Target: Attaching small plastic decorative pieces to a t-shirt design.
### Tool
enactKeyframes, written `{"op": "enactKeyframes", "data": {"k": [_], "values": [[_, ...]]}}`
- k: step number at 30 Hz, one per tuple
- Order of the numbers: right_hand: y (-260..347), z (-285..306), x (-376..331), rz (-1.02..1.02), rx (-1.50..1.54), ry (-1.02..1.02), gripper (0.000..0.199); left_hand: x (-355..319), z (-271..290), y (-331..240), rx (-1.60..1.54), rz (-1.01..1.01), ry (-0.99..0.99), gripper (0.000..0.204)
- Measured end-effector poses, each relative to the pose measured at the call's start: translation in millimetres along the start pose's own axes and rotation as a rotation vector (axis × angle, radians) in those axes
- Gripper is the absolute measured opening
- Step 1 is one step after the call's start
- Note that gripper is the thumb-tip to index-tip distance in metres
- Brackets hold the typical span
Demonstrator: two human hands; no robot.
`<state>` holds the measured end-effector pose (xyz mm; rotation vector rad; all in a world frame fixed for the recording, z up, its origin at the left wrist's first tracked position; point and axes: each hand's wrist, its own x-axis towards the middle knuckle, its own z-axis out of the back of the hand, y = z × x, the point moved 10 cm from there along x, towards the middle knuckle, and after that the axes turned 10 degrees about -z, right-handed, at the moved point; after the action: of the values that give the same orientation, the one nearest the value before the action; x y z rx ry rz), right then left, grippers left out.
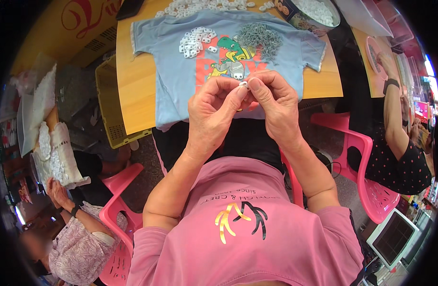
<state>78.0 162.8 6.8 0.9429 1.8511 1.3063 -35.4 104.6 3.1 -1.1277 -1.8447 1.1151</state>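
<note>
Over the near part of a grey-blue T-shirt (pixel 173 90), my two hands meet at the fingertips. My left hand (pixel 213 107) is closed, pinching a small white plastic piece with holes (pixel 243 84) between thumb and index finger. Closed against the other side of that piece, my right hand (pixel 281 105) pinches at it. Whatever else its fingers grip is hidden. Beyond the hands lie a heap of similar white pieces (pixel 194 43) on the left and a heap of small grey screw-like parts (pixel 261 42) on the right. One loose white piece (pixel 212 49) sits between the heaps.
The shirt covers much of a wooden table (pixel 133 107). More white pieces (pixel 207 6) line its far edge, beside a round tin (pixel 302 24) full of them. A yellow crate (pixel 109 102) stands left. Co-workers sit both sides on pink chairs (pixel 366 157); one handles a white bag (pixel 66 152).
</note>
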Motion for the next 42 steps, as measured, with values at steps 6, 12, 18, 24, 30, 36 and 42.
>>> {"op": "enactKeyframes", "data": {"k": [6,12,18,24,30,36,42], "values": [[-7,0,6,0.082,-0.013,-0.051,0.015,6,7,2,0.207,-0.011,-0.043,0.012],[-7,-6,14,-0.072,-0.022,0.113,0.023,15,16,8,0.017,0.039,0.007,0.015],[19,-5,15,0.016,-0.243,0.148,0.021,12,10,8,-0.062,0.081,0.074,0.017],[61,-23,6,0.485,-0.760,0.196,0.008,7,7,4,-0.027,0.126,0.117,0.015],[64,-28,-7,0.564,-0.804,0.094,0.009,4,4,-8,0.094,0.076,0.099,0.013],[41,-20,-1,0.374,-0.718,-0.004,0.008,6,8,-12,0.320,-0.081,0.066,0.011],[-5,-12,22,0.165,-0.507,-0.035,0.011,15,26,6,0.287,-0.051,-0.004,0.012]]}}
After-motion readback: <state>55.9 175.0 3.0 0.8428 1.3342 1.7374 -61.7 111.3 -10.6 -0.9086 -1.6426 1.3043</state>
